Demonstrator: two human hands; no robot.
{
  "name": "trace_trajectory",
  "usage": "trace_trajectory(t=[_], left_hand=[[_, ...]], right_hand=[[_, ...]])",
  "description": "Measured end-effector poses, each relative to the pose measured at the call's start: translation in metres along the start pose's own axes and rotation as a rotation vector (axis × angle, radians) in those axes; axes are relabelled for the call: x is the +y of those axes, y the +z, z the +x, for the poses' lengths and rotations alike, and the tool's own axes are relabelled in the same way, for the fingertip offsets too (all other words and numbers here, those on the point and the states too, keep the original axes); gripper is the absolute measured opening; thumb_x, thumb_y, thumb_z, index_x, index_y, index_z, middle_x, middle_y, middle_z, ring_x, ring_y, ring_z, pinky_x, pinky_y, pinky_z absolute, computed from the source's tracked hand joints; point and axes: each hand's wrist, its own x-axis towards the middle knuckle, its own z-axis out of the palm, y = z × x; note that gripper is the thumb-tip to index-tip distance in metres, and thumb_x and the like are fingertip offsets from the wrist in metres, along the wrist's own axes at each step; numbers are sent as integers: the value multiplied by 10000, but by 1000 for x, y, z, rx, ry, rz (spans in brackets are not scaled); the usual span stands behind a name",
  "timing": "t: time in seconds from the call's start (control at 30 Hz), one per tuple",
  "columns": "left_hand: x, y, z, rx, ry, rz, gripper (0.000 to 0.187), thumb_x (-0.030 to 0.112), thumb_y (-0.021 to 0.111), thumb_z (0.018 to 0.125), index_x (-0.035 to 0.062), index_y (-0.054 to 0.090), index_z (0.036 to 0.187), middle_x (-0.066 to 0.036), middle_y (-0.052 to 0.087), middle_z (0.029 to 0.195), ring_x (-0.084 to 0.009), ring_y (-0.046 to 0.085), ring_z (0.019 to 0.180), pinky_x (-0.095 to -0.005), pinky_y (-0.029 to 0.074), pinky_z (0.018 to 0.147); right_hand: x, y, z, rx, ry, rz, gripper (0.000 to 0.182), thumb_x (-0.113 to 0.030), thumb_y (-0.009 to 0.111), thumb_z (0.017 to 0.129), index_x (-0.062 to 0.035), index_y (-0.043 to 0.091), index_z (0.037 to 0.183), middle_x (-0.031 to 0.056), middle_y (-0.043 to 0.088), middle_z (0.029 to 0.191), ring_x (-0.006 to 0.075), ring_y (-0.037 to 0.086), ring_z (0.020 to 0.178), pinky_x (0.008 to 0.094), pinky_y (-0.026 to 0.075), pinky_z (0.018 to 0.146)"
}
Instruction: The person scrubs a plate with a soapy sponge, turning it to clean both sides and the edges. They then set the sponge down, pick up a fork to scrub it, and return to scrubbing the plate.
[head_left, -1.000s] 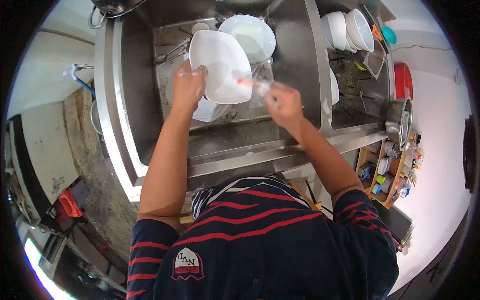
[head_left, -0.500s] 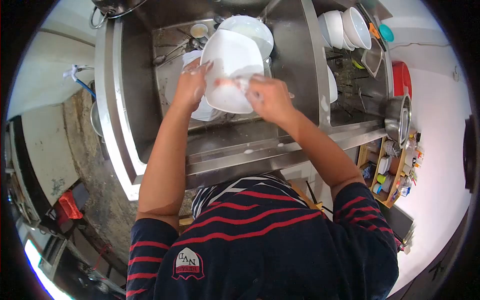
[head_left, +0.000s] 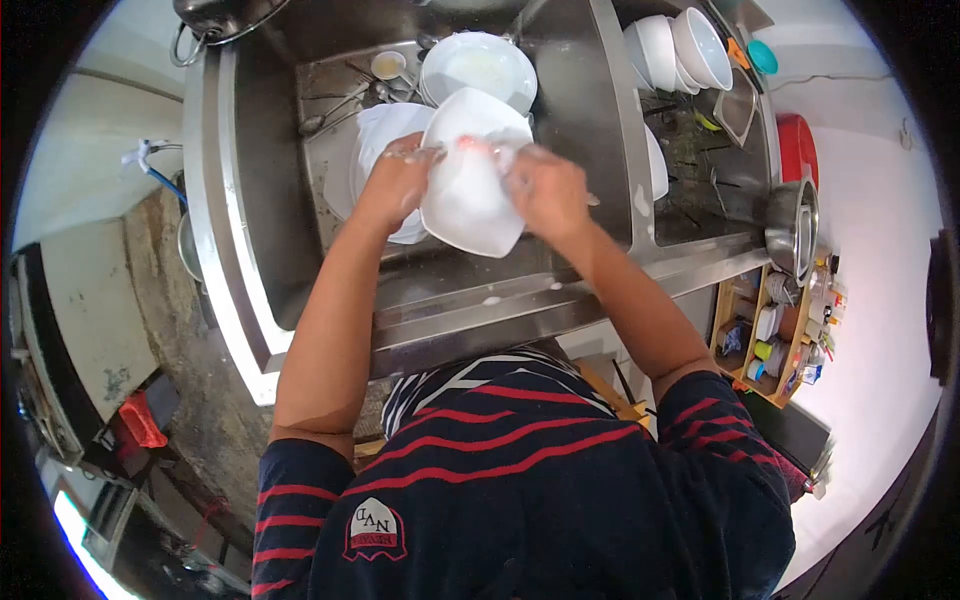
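A white square dish (head_left: 475, 205) is held over the sink, tilted. My left hand (head_left: 398, 180) grips its left edge, with foam on the fingers. Against the dish's inner face, on the right, my right hand (head_left: 545, 188) is closed around a foamy white and orange-red thing (head_left: 475, 146), perhaps a scrubber; motion blurs it. Behind the dish lie stacked white plates (head_left: 480, 68). Below my left hand is a white dish (head_left: 385, 128), partly covered by the hand. Spoons (head_left: 315, 124) and a small cup (head_left: 388, 66) rest on the sink floor.
The steel sink's front rim (head_left: 470, 315) runs before my body. White bowls (head_left: 700, 50) stand in the right-hand basin. A metal pot (head_left: 225, 15) sits at the upper left corner. Steel bowls (head_left: 795, 225) and a red basin (head_left: 796, 150) are at the right.
The white dish has moved slightly down and turned more steeply on its side. My right hand has shifted along its inner face with the foamy thing.
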Motion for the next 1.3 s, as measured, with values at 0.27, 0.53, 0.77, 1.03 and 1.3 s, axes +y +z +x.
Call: trace_trajectory(t=[0.27,0.53,0.77,1.03,1.3], left_hand=[[-2,-3,5,35,-17,170,297,196,527,879,-30,648,1028,-243,671,927,-356,639,828,-407,485,782],[-24,0,17,401,157,70,268,146,525,851,-33,645,1009,-243,673,893,-377,646,840,-424,481,767],[-14,-13,16,414,228,199,315,163,559,880,-55,619,1100,-226,669,937,-316,636,836,-393,472,772],[-5,-22,11,589,197,114,289,116,513,829,-68,630,1017,-243,668,825,-358,663,755,-430,505,704],[6,-29,8,575,73,-80,278,100,505,820,-63,628,1009,-240,671,830,-357,674,749,-425,511,700]], right_hand=[[21,-24,-27,-3,247,23,163,-152,599,879,-76,704,978,191,643,829,362,626,704,407,486,630],[-46,-7,-51,-12,84,239,147,-118,584,820,-72,657,939,188,633,782,400,617,709,508,487,668],[27,-20,-44,27,248,-75,162,-84,592,773,-51,650,921,204,644,820,409,631,763,513,505,687],[49,-14,-1,-312,305,-258,117,-87,578,818,-42,665,881,226,668,860,430,641,817,470,522,750],[-21,-121,157,353,-167,587,261,-233,594,951,7,651,1038,84,706,951,141,651,875,302,498,799]])
